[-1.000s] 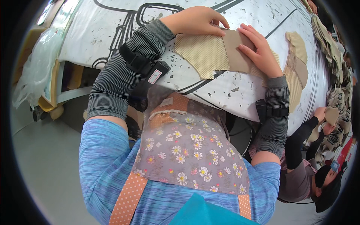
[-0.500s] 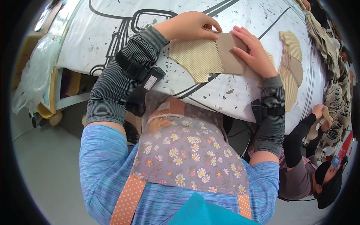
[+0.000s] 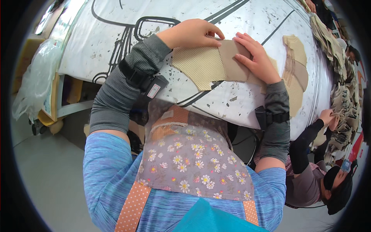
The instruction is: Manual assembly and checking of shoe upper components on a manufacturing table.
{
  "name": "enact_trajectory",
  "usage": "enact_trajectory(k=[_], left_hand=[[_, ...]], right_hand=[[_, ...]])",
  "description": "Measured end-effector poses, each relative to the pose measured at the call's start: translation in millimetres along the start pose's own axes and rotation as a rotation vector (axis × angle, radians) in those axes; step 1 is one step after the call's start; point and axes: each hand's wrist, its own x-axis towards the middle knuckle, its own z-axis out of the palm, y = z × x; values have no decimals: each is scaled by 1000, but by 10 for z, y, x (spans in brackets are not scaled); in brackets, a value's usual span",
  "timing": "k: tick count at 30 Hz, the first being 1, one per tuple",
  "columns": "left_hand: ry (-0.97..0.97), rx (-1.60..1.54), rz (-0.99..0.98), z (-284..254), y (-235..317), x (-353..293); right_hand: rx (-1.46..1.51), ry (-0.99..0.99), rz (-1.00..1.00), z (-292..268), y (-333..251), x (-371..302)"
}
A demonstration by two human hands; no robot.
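Observation:
A pale yellow mesh fabric piece (image 3: pixel 199 66) with a smooth taupe band (image 3: pixel 235 62) lies on the white table in front of me; more mesh shows past the band's right side. My left hand (image 3: pixel 193 34) is at its far edge, fingers curled and thumb on the fabric, pinching it near the seam where mesh meets band. Flat on the taupe band rests my right hand (image 3: pixel 257 58), fingers stretched out and slightly apart. To the right lies a stack of similar mesh and taupe pieces (image 3: pixel 295 75), apart from my hand.
The white tabletop (image 3: pixel 247 106) has black line drawings and worn specks. Along its right side hang and pile many beige fabric pieces (image 3: pixel 342 112). There, a person in a black cap (image 3: pixel 338 193) handles one. A clear plastic bag (image 3: pixel 36 79) hangs at the left.
Both hands and the fabric sit slightly lower in the view, as does the table. The grip looks the same. At the right, the other person's hands have shifted among the fabric pieces.

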Motion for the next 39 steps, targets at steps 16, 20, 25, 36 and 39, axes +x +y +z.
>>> enact_trajectory(k=[16, 20, 25, 36, 39], left_hand=[[-95, -112, -197, -123, 311, 21], [-97, -139, -200, -88, 336, 28], [-86, -133, -185, -66, 296, -2], [-68, -178, -189, -57, 259, 30], [-71, -208, -178, -60, 229, 32]], right_hand=[[-10, 22, 50, 35, 13, -25], [27, 15, 57, 27, 8, -59], [49, 24, 17, 89, 47, -58], [40, -19, 29, 24, 16, -44], [38, -31, 47, 12, 0, -28]])
